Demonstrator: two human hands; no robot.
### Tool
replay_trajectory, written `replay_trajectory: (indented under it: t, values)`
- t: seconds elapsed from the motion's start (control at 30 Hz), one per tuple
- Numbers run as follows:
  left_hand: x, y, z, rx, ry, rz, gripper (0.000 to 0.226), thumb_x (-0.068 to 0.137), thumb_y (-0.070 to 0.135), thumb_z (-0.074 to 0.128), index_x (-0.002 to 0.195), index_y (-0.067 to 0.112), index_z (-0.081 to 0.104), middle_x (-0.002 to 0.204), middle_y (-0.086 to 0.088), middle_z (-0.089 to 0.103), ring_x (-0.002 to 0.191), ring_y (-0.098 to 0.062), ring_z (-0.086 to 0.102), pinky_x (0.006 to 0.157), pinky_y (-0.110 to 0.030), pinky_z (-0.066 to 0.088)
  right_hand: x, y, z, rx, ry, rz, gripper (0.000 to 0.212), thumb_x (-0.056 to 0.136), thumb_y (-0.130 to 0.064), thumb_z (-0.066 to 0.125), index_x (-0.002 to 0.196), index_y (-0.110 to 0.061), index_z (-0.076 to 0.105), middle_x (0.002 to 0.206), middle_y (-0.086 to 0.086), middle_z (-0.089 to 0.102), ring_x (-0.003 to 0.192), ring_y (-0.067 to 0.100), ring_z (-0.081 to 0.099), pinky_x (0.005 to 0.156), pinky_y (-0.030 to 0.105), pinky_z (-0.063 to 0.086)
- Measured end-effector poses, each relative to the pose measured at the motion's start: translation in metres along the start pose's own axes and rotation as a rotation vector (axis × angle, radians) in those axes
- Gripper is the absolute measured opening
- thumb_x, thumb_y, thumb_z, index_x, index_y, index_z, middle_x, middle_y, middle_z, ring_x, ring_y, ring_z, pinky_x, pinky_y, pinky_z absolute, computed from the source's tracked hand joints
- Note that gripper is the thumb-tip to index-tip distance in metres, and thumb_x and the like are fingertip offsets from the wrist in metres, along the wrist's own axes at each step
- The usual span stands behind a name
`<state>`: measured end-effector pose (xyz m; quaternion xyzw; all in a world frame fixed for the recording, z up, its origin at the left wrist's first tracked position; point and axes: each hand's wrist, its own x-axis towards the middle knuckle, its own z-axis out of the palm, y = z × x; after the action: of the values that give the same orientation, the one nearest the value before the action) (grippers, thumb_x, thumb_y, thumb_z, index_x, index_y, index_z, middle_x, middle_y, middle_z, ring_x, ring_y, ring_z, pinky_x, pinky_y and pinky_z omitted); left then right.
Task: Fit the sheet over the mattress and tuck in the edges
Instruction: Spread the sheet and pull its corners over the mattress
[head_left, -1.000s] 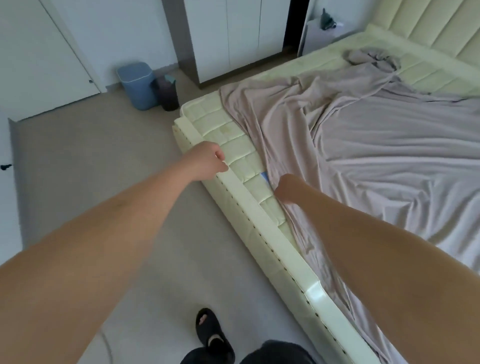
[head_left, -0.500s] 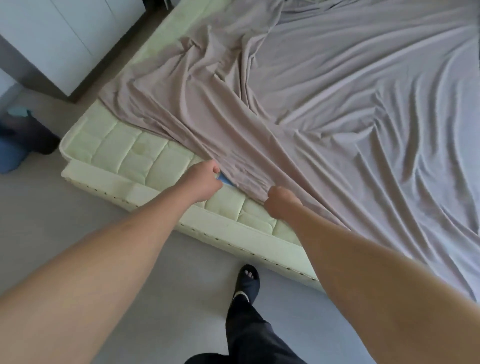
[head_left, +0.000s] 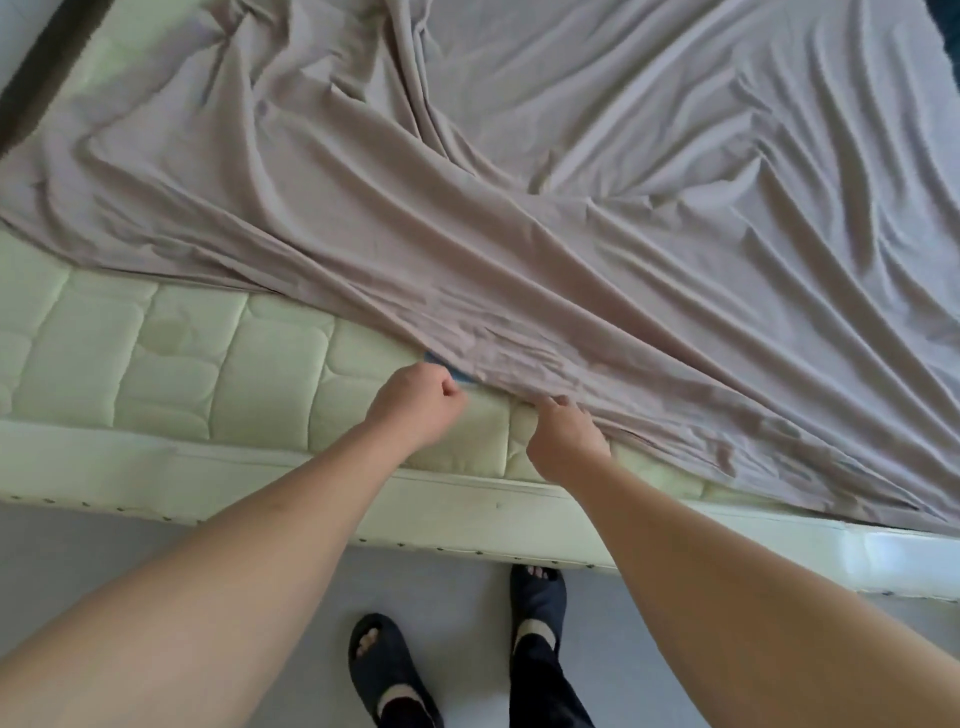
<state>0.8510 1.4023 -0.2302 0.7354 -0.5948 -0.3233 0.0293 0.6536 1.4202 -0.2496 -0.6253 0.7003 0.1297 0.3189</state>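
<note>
Both hands (head_left: 488, 426) grip sheet (head_left: 571, 234) edge, mattress (head_left: 171, 364) bare left.

Both bare forearms reached forward and slightly inward from the bottom corners of the view, wrists close together. The left hand (head_left: 415, 408) was curled into a loose fist, knuckles up, thumb and fingers pinched together at its right side. The right hand (head_left: 566, 441) sat just beside it, back of the hand upward, fingers bent down and gripping at their tips. Below them the person's feet stood in dark open-toed slippers (head_left: 387, 670), the right one further forward.
</note>
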Motion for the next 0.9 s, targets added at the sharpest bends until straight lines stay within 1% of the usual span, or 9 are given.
replay_trajectory:
  t: [0.1,0.17,0.27,0.43,0.53,0.6,0.7,0.8,0.9]
  values:
    - [0.019,0.0,0.026,0.147,-0.16,0.131,0.017,0.093,0.028,0.054,0.094,0.023,0.07,0.104,0.004,0.068,0.099,-0.024,0.063,0.081,-0.032,0.051,0.018,0.013,0.014,-0.065,0.043,0.016,0.064,0.083,-0.011,0.05,0.146,-0.021,0.036,0.152,0.001,0.031,0.139,0.031,0.031,0.106,0.046,0.042]
    - [0.035,0.001,0.038,0.22,-0.213,0.226,0.023,0.094,0.027,0.054,0.11,0.022,0.07,0.121,0.0,0.064,0.112,-0.026,0.061,0.092,-0.037,0.051,0.035,0.024,0.015,-0.141,0.068,0.005,0.063,0.087,-0.014,0.053,0.146,-0.023,0.035,0.152,0.001,0.032,0.141,0.03,0.03,0.107,0.048,0.038]
    - [0.059,0.003,0.047,0.284,-0.165,0.353,0.039,0.094,0.024,0.055,0.133,0.024,0.058,0.141,0.001,0.049,0.128,-0.027,0.05,0.102,-0.039,0.045,0.06,0.036,0.007,-0.182,0.223,-0.032,0.043,0.092,-0.017,0.056,0.133,-0.022,0.048,0.137,0.005,0.047,0.129,0.032,0.044,0.101,0.046,0.04]
    - [0.087,0.014,0.048,0.327,-0.031,0.405,0.054,0.089,0.028,0.066,0.141,0.026,0.051,0.155,0.002,0.038,0.141,-0.027,0.038,0.113,-0.04,0.034,0.082,0.046,-0.01,-0.085,0.311,-0.066,0.02,0.085,-0.003,0.044,0.099,-0.016,0.05,0.108,0.011,0.06,0.104,0.037,0.058,0.079,0.038,0.04]
    - [0.087,0.026,0.052,0.353,0.061,0.495,0.056,0.083,0.037,0.074,0.135,0.026,0.055,0.145,0.0,0.047,0.132,-0.028,0.046,0.109,-0.042,0.034,0.081,0.052,-0.016,0.152,0.288,-0.031,0.023,0.086,-0.003,0.041,0.104,-0.014,0.049,0.103,0.01,0.059,0.1,0.035,0.056,0.074,0.037,0.04]
    - [0.083,0.04,0.054,0.391,0.147,0.619,0.051,0.077,0.039,0.079,0.121,0.024,0.059,0.124,0.0,0.054,0.115,-0.03,0.052,0.099,-0.042,0.04,0.072,0.053,-0.018,0.256,0.256,-0.066,0.019,0.09,-0.005,0.04,0.104,-0.015,0.046,0.101,0.006,0.053,0.095,0.032,0.053,0.074,0.038,0.039]
    - [0.075,0.071,0.059,0.397,0.224,0.726,0.042,0.07,0.035,0.082,0.103,0.021,0.06,0.098,-0.002,0.055,0.093,-0.029,0.053,0.079,-0.041,0.044,0.059,0.056,-0.025,0.351,0.357,-0.119,0.014,0.092,-0.006,0.044,0.103,-0.015,0.043,0.101,0.002,0.043,0.087,0.031,0.049,0.072,0.038,0.036]
    - [0.069,0.093,0.067,0.354,0.258,0.841,0.026,0.07,0.022,0.078,0.09,0.017,0.062,0.08,-0.005,0.054,0.075,-0.031,0.057,0.066,-0.039,0.044,0.051,0.058,-0.032,0.419,0.45,-0.108,0.01,0.097,-0.014,0.049,0.104,-0.015,0.043,0.102,0.001,0.04,0.078,0.032,0.047,0.067,0.038,0.034]
    - [0.069,0.103,0.065,0.299,0.307,0.867,0.006,0.077,0.017,0.065,0.078,0.014,0.06,0.075,-0.007,0.055,0.069,-0.032,0.056,0.06,-0.038,0.045,0.038,0.057,-0.033,0.5,0.48,-0.116,0.016,0.103,-0.025,0.048,0.113,-0.013,0.046,0.112,0.006,0.047,0.084,0.036,0.055,0.068,0.04,0.039]
